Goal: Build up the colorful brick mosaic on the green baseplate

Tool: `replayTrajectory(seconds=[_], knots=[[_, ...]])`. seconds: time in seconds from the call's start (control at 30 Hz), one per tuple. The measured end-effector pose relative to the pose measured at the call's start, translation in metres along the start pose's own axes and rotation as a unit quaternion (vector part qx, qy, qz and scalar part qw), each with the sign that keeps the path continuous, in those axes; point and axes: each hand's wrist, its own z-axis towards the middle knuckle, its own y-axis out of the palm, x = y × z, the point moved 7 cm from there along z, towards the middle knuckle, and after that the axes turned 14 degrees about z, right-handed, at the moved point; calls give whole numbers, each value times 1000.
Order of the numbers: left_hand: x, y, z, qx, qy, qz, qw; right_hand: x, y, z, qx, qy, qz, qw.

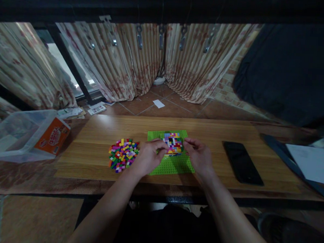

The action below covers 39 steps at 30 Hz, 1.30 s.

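Note:
A small structure of many-coloured toy bricks (172,143) stands on a green studded baseplate (173,168), with a dark gap near its middle. My left hand (150,155) is at the structure's left side, thumb and index finger pinched together at its edge. Whatever lies between those fingertips is too small to make out. On the other side, my right hand (200,156) has its thumb and forefinger brought close together beside the structure's right edge. Anything in that pinch is hidden. A heap of loose toy bricks (123,154) lies left of the baseplate, near my left wrist.
The wooden board (96,136) carries the baseplate, bricks and a black phone (242,162) on the right. At the left stands a clear plastic box (22,136) with an orange label. White paper (312,164) lies far right. A dark bar with hooks (168,7) crosses overhead.

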Motion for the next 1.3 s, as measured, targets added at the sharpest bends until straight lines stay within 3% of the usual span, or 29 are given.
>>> replayTrajectory(seconds=[0.33,0.67,0.93,1.3], knots=[[21,14,6,39,43,125,990,-4,5,-4,-26,0,4,1000],[16,20,4,66,42,152,985,-1,4,-3,-43,-3,-30,999],[15,23,2,75,38,169,982,0,15,-14,-44,-60,-168,983],[13,27,1,73,41,159,984,5,25,-13,-56,-56,-181,980]])
